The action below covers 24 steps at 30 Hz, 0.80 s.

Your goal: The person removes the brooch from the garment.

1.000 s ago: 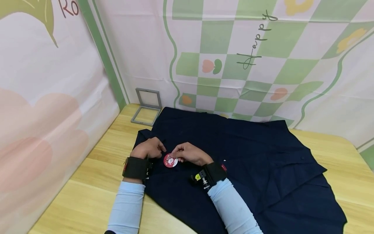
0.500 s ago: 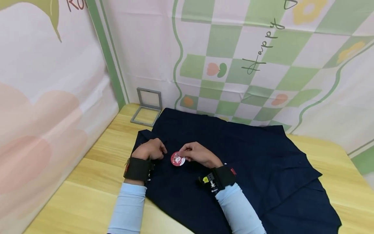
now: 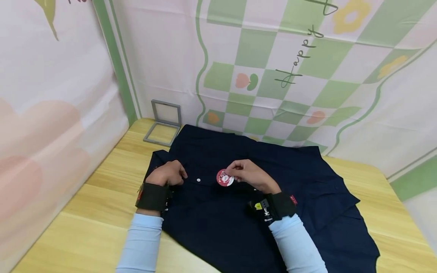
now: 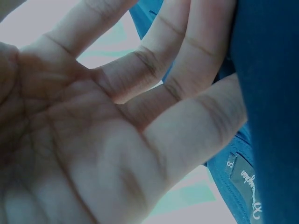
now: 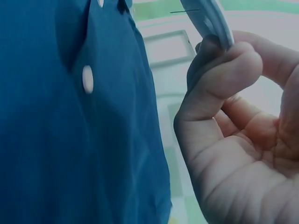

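Round badge [image 3: 223,178], red with a white cartoon figure on its face, pinched at the rim by the right hand [image 3: 250,175] above a navy garment [image 3: 205,220]. The garment, creased, lies spread over the wooden table [image 3: 85,220]; it bears white buttons [image 5: 88,79] and a dark, pale-lettered label [image 4: 245,179].
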Each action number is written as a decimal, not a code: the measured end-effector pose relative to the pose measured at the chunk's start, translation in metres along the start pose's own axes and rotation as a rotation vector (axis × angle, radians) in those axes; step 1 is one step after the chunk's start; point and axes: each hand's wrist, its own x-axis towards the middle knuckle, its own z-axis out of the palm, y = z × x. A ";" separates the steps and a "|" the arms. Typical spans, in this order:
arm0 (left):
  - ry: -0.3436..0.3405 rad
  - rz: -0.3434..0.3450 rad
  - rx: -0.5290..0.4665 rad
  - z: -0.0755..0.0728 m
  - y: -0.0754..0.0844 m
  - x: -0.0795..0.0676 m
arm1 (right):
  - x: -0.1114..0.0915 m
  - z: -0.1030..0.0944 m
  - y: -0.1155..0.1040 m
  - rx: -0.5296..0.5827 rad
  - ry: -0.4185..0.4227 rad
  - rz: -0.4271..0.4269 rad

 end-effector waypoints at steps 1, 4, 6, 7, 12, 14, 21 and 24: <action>0.000 0.002 0.000 0.000 0.000 0.000 | -0.003 -0.003 0.001 0.006 0.005 0.003; 0.002 0.008 0.003 0.000 0.001 -0.001 | -0.009 -0.012 0.005 0.016 0.024 0.010; 0.005 0.006 0.000 0.000 0.002 -0.001 | -0.012 -0.016 0.007 0.010 0.037 0.015; 0.006 0.004 0.001 0.001 0.002 -0.002 | -0.014 -0.018 0.009 0.005 0.043 0.020; 0.011 0.010 -0.003 0.002 0.003 -0.004 | -0.020 -0.026 0.015 0.004 0.075 0.035; 0.010 0.014 -0.004 0.005 0.002 -0.006 | -0.024 -0.026 0.020 0.016 0.080 0.041; 0.016 0.040 0.001 0.004 0.006 -0.007 | -0.025 -0.032 0.026 0.014 0.108 0.035; 0.027 0.054 0.014 0.003 0.009 -0.007 | -0.025 -0.033 0.024 0.009 0.122 0.021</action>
